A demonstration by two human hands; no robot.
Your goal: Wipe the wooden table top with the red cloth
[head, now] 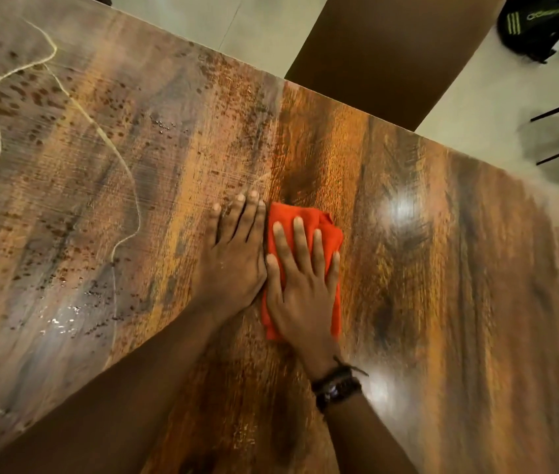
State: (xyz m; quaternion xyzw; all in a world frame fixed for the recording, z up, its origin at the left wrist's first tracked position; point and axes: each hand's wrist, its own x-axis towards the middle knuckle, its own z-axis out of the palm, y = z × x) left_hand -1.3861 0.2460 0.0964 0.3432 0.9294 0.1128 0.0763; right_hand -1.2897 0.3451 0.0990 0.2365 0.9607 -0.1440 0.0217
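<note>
Black braided wristband [337,387] circles the wrist of the right hand [300,289], which lies flat with its fingers spread, pressing the one folded red cloth [284,212] onto the brown wood-grain worktop [442,268]. Touching its side, the left hand [233,258] rests flat on bare wood, fingers straight, holding nothing. That makes two hands and one cloth. The wipe looks partway done. Right of the cloth the wood seems dry and glossy, while the left stretch carries droplets and one pale wavy foam line [130,179], not yet wiped. Beyond the far edge stand one brown chair back [391,53] and one black bag [541,25].
</note>
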